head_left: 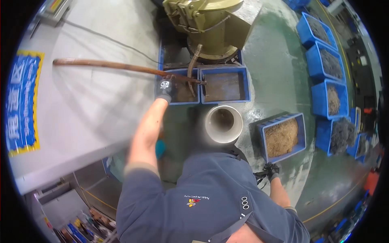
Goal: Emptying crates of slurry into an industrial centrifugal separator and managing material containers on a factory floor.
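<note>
My left hand [166, 88], in a black glove, is closed round a long brown wooden pole [107, 65]. The pole reaches from over the grey surface at left to the shallow blue bins, and its narrow right end hangs above them. Low at the right, my right hand [272, 170], also in a black glove, is beside the near edge of a blue crate [300, 131] filled with light brown granules [281, 137]. Its fingers look curled near a dark strap-like thing, and I cannot make out what they hold. A round white metal container [239, 121] stands in front of my body.
A large olive-green machine [210, 30] with a flexible metal hose [194, 60] stands above two shallow blue bins [248, 87]. Several blue crates [310, 60] line the right side, holding grey or brown material. A cable [109, 38] crosses the grey surface [81, 109] at left.
</note>
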